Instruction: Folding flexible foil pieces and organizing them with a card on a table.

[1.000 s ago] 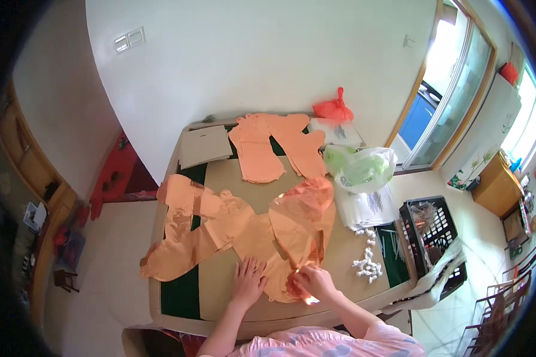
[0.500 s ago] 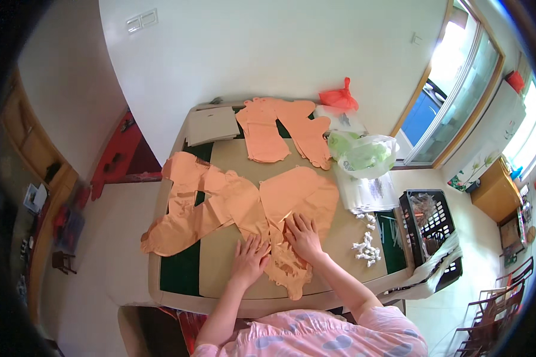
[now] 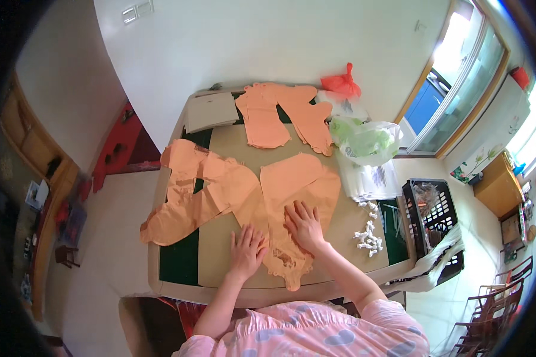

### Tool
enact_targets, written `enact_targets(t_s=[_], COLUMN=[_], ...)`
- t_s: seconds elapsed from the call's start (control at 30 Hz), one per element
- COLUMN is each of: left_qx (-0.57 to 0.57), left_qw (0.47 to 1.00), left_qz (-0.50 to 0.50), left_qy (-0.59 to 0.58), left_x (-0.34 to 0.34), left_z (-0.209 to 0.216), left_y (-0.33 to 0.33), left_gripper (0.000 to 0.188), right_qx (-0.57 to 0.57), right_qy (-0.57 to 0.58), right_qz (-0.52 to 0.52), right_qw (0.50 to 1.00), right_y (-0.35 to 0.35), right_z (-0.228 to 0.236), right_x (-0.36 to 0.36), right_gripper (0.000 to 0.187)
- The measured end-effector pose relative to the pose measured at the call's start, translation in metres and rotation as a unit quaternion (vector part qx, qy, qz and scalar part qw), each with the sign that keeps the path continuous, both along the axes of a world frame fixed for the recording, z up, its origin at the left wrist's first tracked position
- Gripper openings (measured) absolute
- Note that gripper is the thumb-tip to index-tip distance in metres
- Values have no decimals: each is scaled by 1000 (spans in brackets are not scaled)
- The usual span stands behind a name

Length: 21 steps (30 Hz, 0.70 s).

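A flat, limp orange sheet point(image 3: 298, 178) with a shiny surface, shaped like an uninflated foil balloon, lies in front of me. My left hand point(image 3: 246, 256) rests on its left edge, fingers spread. Pressed flat on its middle is my right hand point(image 3: 305, 228), also with fingers apart. The lower end of the sheet narrows to a scalloped tip near the table's front edge and looks slightly wrinkled. Touching it on the left are more orange sheets point(image 3: 184, 211), overlapping and partly folded. Neither hand grips anything.
Further orange sheets point(image 3: 268, 128) lie at the table's far side, beside grey-brown card point(image 3: 211, 112). On the right are clear plastic bags point(image 3: 372, 181), a pale green-white bag point(image 3: 366, 143), a red bag point(image 3: 342, 83), small white knotted bundles point(image 3: 369, 243) and a black basket point(image 3: 426, 223).
My right hand has slid slightly over the sheet, and the crumpled part beneath it now lies flatter. The left hand's fingers have spread more. The whole view has shifted slightly.
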State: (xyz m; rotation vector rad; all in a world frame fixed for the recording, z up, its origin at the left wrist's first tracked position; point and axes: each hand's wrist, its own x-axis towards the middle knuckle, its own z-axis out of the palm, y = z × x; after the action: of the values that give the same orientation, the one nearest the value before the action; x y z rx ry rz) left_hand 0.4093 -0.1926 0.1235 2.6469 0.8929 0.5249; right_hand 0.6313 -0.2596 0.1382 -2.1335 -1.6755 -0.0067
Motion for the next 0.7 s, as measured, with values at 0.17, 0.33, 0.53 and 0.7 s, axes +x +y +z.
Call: enact_targets(t_s=[0.17, 0.33, 0.53, 0.7], left_qx=[32, 12, -19, 18], left_qw=[999, 1000, 999, 989], left_qz=[10, 4, -51, -146], left_qy=[2, 28, -1, 27], left_x=[2, 1, 22, 47], left_z=[-2, 5, 20, 16], left_y=[12, 9, 0, -11], left_gripper=[54, 58, 56, 52], right_qx=[26, 17, 38, 34], right_qy=[2, 40, 16, 20], right_qz=[-128, -140, -133, -130], right_qw=[991, 989, 990, 991], right_y=[4, -21, -32, -25], right_z=[3, -14, -21, -13], right_x=[66, 94, 94, 90], right_gripper=[49, 48, 49, 50])
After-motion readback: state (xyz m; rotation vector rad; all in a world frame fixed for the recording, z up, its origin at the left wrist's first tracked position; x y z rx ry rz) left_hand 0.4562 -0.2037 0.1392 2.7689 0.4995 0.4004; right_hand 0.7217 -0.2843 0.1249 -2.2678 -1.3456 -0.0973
